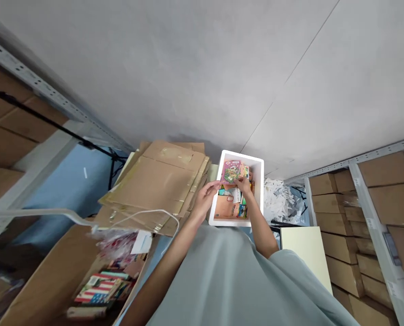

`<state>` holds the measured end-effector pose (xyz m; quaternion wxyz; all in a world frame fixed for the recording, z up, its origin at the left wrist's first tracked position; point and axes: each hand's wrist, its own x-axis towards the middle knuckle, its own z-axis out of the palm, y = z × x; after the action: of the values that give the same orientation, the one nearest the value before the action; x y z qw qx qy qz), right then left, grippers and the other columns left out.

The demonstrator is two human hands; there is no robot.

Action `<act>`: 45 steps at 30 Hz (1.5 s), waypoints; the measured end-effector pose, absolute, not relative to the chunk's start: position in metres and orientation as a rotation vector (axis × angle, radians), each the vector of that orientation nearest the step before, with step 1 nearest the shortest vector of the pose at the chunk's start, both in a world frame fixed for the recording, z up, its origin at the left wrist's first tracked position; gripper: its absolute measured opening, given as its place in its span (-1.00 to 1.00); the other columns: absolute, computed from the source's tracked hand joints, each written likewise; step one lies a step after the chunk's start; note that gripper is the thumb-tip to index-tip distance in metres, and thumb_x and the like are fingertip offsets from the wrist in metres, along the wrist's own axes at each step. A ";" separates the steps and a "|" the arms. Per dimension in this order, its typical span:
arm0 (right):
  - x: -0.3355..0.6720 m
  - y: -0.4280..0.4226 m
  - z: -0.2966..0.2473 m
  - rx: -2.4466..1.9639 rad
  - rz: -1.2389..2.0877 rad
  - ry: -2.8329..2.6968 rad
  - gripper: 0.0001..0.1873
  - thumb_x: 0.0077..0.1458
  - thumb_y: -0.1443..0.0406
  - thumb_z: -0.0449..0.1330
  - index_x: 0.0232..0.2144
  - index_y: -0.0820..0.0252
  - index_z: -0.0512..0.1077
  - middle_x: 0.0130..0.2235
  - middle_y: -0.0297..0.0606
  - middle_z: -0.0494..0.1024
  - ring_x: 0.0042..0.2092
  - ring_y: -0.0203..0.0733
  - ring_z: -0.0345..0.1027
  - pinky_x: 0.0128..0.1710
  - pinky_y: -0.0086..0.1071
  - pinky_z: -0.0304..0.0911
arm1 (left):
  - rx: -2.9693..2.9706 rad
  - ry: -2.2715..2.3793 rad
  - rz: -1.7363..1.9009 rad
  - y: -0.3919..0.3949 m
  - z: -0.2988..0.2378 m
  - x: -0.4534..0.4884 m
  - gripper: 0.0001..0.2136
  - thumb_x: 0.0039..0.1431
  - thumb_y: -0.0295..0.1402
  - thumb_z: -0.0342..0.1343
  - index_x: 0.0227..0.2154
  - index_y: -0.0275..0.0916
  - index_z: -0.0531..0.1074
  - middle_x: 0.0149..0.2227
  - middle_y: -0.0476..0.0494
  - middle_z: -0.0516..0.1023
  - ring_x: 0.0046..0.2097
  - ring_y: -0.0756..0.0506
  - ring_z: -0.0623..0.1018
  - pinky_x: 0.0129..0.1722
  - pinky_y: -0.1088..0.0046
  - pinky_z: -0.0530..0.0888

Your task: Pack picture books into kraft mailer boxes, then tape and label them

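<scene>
Over one white box (pixel 262 181), left hand (pixel 205 196) and right hand (pixel 244 185) pinch one pink booklet (pixel 231 170).

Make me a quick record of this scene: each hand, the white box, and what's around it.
Left hand: at pink book's lower left corner; grip unclear
Right hand: pinching its near edge
White box: printed items inside, below the book
Left of box: stacked flat cardboard
Lower left: open carton, books inside
Right: white paper scraps
</scene>
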<state>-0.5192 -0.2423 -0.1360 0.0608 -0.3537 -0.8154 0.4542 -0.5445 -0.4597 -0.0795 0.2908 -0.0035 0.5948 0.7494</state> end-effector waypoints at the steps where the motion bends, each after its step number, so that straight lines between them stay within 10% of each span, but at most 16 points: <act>1: -0.514 -0.244 -0.130 -1.085 1.374 -2.432 -0.59 0.16 -0.08 0.28 -0.45 0.06 0.35 -0.48 -0.38 0.52 -0.34 -0.16 0.44 -0.32 -0.37 0.38 | 0.002 1.583 1.990 -0.461 -0.082 -0.545 -0.42 0.06 0.17 0.43 -0.03 -0.17 0.68 0.16 -0.35 0.71 0.27 -0.38 0.62 0.36 0.02 0.45; 12: -0.363 -0.294 -0.030 -1.031 1.797 -1.821 -0.49 0.12 -0.18 0.46 -0.27 0.06 0.45 -0.35 -0.31 0.63 -0.32 -0.11 0.59 -0.17 -0.21 0.57 | 0.040 1.356 1.858 -0.433 -0.088 -0.513 -0.32 0.04 0.24 0.46 0.00 -0.25 0.67 0.17 -0.38 0.70 0.27 -0.39 0.63 0.35 -0.02 0.51; 32: -0.039 -0.286 0.003 -1.123 1.448 -1.408 -0.50 0.12 -0.13 0.53 -0.19 0.09 0.55 -0.20 -0.26 0.69 -0.21 -0.16 0.55 -0.10 -0.31 0.46 | 0.739 1.149 1.472 -0.302 -0.006 -0.260 -0.40 -0.07 0.14 0.56 -0.11 -0.25 0.76 -0.06 -0.26 0.77 -0.01 -0.28 0.71 0.03 0.24 0.67; 45: 0.185 -0.264 -0.014 -1.395 1.075 -1.062 -0.56 0.17 -0.11 0.43 -0.28 0.13 0.61 -0.29 -0.24 0.65 -0.26 -0.14 0.52 -0.24 -0.33 0.41 | 0.988 0.972 1.003 -0.196 -0.017 -0.037 -0.30 -0.02 0.17 0.54 0.04 -0.27 0.72 0.08 -0.34 0.76 0.12 -0.35 0.71 0.26 0.03 0.61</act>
<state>0.1845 -0.2639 -0.0143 0.5163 -0.5808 -0.4424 0.4476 -0.0369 -0.1960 -0.0167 0.6559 0.4360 0.4290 0.4423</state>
